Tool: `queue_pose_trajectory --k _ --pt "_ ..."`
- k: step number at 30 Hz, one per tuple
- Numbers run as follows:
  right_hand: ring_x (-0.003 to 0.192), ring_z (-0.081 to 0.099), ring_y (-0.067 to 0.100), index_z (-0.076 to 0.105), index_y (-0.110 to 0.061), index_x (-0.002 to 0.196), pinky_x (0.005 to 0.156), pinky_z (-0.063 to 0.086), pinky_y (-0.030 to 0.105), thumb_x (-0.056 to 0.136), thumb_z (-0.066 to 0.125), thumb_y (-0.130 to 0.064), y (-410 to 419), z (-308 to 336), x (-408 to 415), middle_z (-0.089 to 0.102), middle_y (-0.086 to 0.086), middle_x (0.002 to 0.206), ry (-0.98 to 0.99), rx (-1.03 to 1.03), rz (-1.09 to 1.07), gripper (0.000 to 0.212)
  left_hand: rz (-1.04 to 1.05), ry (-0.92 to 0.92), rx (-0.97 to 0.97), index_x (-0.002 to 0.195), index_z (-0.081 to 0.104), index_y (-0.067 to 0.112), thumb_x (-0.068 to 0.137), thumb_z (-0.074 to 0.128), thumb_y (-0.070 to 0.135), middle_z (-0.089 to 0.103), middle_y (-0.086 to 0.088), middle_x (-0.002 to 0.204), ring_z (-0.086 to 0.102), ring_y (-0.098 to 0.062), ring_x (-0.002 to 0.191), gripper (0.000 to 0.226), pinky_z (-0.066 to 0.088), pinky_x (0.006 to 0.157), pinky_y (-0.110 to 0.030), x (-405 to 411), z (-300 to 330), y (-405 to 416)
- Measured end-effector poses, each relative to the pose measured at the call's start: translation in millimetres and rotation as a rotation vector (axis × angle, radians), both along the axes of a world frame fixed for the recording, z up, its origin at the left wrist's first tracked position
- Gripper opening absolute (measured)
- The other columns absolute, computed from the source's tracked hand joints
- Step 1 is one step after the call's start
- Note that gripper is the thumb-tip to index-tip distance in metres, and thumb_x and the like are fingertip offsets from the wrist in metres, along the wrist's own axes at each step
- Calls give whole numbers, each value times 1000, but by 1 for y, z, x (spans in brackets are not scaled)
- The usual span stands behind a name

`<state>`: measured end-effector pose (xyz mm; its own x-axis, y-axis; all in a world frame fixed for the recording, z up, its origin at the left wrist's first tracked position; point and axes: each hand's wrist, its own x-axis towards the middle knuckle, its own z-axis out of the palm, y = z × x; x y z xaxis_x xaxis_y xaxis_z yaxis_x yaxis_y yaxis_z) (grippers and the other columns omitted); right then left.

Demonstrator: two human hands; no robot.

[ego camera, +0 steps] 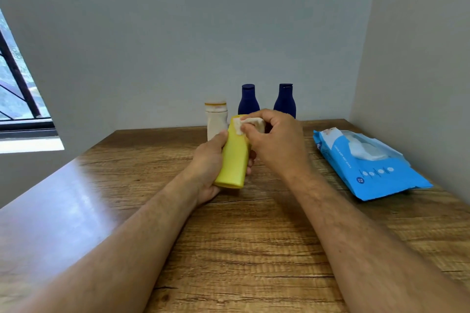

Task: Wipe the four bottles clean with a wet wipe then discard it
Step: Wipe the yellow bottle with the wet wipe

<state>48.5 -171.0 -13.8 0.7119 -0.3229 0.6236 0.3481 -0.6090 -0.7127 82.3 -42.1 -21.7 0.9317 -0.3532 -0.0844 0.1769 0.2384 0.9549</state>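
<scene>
**A:** What's nearest to me on the feed?

**B:** I see both bare forearms reaching out over the wooden table (254, 249), with the grain running across. Glare washes out the table's left side.

**A:** And the left hand?

**B:** My view has the left hand (211, 160) wrapped round the lower body of the yellow bottle (235, 157), thumb on the near left side, fingertips peeking out on the right. The bottle is lifted off the table and tilted, its base toward me and its top leaning away.

**A:** The right hand?

**B:** The right hand (276, 141) pinches a bunched white wet wipe (250, 123) between thumb and curled fingers and presses it against the top end of the yellow bottle. The bottle's cap is hidden under the wipe and fingers, so I cannot tell its shape.

**A:** Anything off to the side?

**B:** On the right lies a blue pack of wet wipes (366, 165), flat on the table near the side wall, its flap open and a white wipe showing in the opening.

**B:** Farther back, against the rear wall, three bottles stand upright in a row: a white bottle (216, 119) with a pale cap and an orange ring, just behind the yellow one; then a left dark blue bottle (248, 100); then a right dark blue bottle (285, 99). The hands hide their lower parts. A barred window (17, 89) sits at far left.
</scene>
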Motion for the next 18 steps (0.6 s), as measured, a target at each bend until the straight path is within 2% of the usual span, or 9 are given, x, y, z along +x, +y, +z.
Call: queue_pose_trajectory --k 3,6,8,10,12,13,15,16,18 --pt "77 67 3 76 -26 95 61 56 15 86 75 -24 5 0 -4 69 -12 89 145 8 189 9 103 59 -76 119 60 8 107 42 41 77 -17 91 74 -29 73 39 60 64 -38 10 -1 3" --pt "81 66 4 78 -27 94 66 54 13 84 78 -24 10 -1 -4 72 -11 89 210 -38 289 10 194 155 -147 123 59 9 104 43 52 75 -20 108 76 -33 90 50 62 76 -44 17 0 9" --pt "75 65 6 78 -25 95 61 52 17 85 78 -22 11 0 -3 72 -8 88 185 56 288 11 215 189 -198 120 58 9 104 42 51 75 -20 106 77 -30 81 47 62 65 -39 18 2 12" --pt "67 66 11 76 -20 97 57 56 23 85 77 -17 9 2 -3 73 0 87 147 182 283 12 269 217 -239 112 52 13 108 42 40 70 -20 98 71 -22 57 28 57 45 -28 17 5 14" --pt "65 68 16 75 -16 97 59 60 29 85 76 -11 7 4 -4 73 5 88 130 240 322 13 276 263 -289 118 48 12 109 39 37 67 -22 98 67 -19 47 28 55 41 -26 17 6 16" --pt "68 69 16 75 -16 97 62 62 31 84 76 -9 8 4 -4 73 4 90 145 227 356 14 261 276 -289 125 50 5 109 36 42 69 -24 100 70 -22 53 42 58 47 -28 18 5 15" --pt "80 71 15 76 -19 93 71 63 34 82 78 -9 12 1 -4 73 -1 92 198 137 414 15 190 273 -275 128 57 0 106 32 54 73 -24 107 76 -30 82 63 62 69 -36 20 1 14" --pt "83 71 13 76 -22 91 74 62 35 81 79 -10 14 0 -4 73 -4 91 214 88 419 16 154 260 -258 127 60 2 105 32 57 74 -23 109 75 -31 93 66 61 76 -38 19 0 14" --pt "83 69 8 74 -26 87 76 61 33 80 80 -13 16 -3 -4 72 -9 87 219 9 387 16 130 234 -249 131 60 5 105 34 54 74 -21 113 73 -32 102 61 60 83 -41 17 0 12"
